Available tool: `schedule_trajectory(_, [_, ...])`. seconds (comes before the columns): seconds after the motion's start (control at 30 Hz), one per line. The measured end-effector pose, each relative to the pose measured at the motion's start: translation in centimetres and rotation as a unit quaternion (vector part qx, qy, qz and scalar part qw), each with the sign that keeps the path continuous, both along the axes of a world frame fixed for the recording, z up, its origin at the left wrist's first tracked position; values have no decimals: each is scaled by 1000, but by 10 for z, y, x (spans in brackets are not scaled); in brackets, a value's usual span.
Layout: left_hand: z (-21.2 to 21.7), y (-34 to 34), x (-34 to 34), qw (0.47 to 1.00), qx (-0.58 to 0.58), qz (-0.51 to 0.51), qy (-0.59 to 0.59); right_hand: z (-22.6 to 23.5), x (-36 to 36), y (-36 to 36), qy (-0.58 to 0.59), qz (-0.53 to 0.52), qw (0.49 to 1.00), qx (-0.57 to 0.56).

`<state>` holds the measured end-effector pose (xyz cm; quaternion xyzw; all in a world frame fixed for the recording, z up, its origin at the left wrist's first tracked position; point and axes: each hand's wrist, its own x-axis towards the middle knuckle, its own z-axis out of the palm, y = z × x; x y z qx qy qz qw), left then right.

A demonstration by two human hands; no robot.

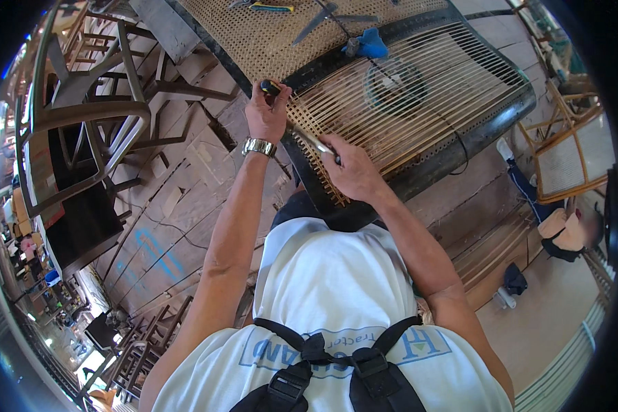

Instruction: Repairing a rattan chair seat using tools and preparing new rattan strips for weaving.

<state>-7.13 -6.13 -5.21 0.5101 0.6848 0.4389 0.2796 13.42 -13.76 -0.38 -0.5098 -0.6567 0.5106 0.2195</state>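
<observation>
A dark frame (491,130) lies before me, strung with many pale cane strands (432,86) side by side; its rim has a row of small holes. My left hand (266,118) is closed round a yellow-and-black handled tool (270,87) at the frame's left edge. My right hand (356,170) grips a slim silver metal tool (312,139), which slants over the left side of the strands toward my left hand. Cane ends are woven closely at that near left corner. The working tip of the left tool is hidden.
A woven cane panel (247,34) joins the frame's far side, with a blue cloth (372,44), a grey blade-like tool (314,24) and pliers (271,7) on it. Dark wooden chair frames (82,117) stand left. At right are a cane-backed chair (573,161) and a seated person (563,230).
</observation>
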Motion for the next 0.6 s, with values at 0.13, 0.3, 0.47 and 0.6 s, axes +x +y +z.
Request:
schedule_trajectory(0.13, [1, -4, -9, 996, 71, 8, -59, 17, 9, -2, 22, 22, 999, -34])
schedule_trajectory(0.3, [10, -7, -13, 998, 41, 27, -42, 19, 26, -15, 58, -27, 997, -46])
schedule_trajectory(0.47, [-8, -14, -19, 995, 57, 37, -73, 17, 52, -5, 83, -149, 980, -100])
schedule_trajectory(0.6, [-6, -20, -20, 998, 40, 33, -42, 11, 56, -11, 104, -164, 973, -123])
